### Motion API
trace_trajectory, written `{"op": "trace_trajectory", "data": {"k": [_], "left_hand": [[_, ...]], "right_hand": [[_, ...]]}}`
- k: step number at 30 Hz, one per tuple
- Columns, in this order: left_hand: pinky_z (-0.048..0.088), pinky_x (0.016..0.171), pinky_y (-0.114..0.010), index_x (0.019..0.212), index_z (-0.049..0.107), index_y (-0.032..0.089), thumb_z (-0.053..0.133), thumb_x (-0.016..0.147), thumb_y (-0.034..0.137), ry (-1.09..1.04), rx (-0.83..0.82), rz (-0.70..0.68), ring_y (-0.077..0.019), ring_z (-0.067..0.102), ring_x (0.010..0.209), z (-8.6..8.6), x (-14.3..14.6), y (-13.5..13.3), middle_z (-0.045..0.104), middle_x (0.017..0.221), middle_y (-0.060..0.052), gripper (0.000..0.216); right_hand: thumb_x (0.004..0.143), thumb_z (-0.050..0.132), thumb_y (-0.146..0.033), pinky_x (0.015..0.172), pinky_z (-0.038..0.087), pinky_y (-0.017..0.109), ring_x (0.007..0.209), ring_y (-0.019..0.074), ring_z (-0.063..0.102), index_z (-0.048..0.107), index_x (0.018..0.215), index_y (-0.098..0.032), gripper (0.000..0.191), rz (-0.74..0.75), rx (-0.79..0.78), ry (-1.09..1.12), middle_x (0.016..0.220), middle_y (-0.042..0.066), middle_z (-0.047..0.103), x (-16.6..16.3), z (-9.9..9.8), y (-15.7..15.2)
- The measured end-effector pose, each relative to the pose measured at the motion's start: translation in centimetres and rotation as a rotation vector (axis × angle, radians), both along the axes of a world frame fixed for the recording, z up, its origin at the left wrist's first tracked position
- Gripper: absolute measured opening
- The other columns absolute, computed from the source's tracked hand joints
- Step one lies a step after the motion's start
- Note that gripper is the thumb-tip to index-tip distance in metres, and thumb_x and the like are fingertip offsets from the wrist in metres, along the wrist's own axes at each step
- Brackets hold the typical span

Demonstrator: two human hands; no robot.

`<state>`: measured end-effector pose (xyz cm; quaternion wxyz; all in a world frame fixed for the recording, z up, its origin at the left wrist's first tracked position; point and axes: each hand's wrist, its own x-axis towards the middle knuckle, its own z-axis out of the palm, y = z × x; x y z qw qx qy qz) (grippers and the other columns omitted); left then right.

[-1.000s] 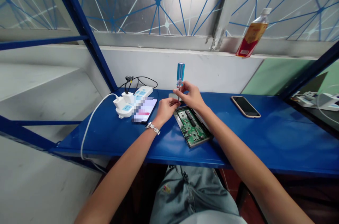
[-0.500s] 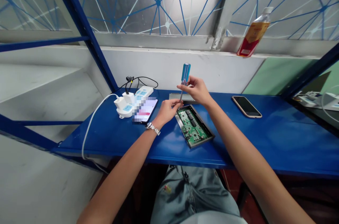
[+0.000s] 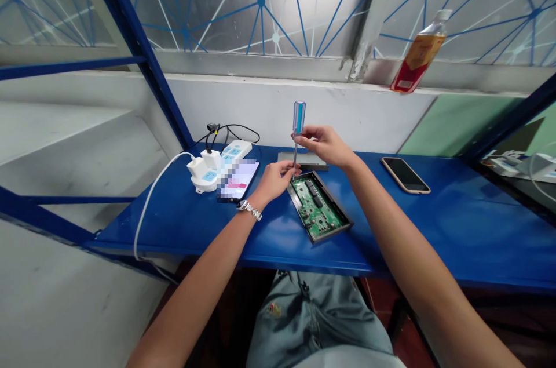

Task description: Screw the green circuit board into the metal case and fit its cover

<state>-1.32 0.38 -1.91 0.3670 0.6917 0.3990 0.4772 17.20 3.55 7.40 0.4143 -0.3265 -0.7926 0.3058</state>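
My right hand [image 3: 324, 143] pinches the lower end of a blue, clear-handled screwdriver [image 3: 299, 117] with its fingertips. The screwdriver stands nearly upright, its tip down at the far left corner of a green circuit board [image 3: 319, 206]. That board lies in a shallow dark metal case [image 3: 332, 234] on the blue table. My left hand [image 3: 275, 179], with a silver watch on the wrist, has its thumb and fingers closed around the lower shaft, just above the same corner. The tip and any screw under it are too small to make out.
Behind the case lies a grey metal piece [image 3: 310, 162]. To the left are a lit phone [image 3: 245, 179] and a white power strip [image 3: 237, 150] with plugs and cables. A dark-screened phone [image 3: 406, 175] lies right. A drink bottle [image 3: 419, 58] stands on the ledge.
The screwdriver's handle has swung slightly left, from a lean to nearly upright, and my right hand's grip has shifted with it. My left hand and the case have stayed in place.
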Motion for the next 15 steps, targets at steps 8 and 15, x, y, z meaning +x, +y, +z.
{"op": "trace_trajectory", "data": {"k": [8, 15], "left_hand": [[0.059, 0.091, -0.038, 0.105, 0.077, 0.016, 0.064, 0.093, 0.033, 0.048, 0.019, 0.029, -0.0271, 0.077, 0.099, -0.1, 0.0, -0.2, 0.081, 0.101, -0.012, 0.024], [0.059, 0.087, -0.037, 0.102, 0.079, 0.016, 0.066, 0.091, 0.035, 0.067, 0.026, 0.050, -0.0280, 0.077, 0.095, -0.2, 0.0, -0.1, 0.082, 0.100, -0.010, 0.025]], "right_hand": [[0.081, 0.079, -0.049, 0.062, 0.035, 0.030, 0.062, 0.0127, 0.039, 0.050, 0.072, -0.023, 0.041, -0.224, 0.108, 0.120, 0.062, -0.005, 0.043, -1.5, -1.1, -0.5], [0.082, 0.079, -0.047, 0.063, 0.032, 0.031, 0.063, 0.0136, 0.036, 0.043, 0.071, -0.024, 0.044, -0.292, 0.132, 0.133, 0.062, -0.006, 0.036, -2.0, -1.2, -1.1]]}}
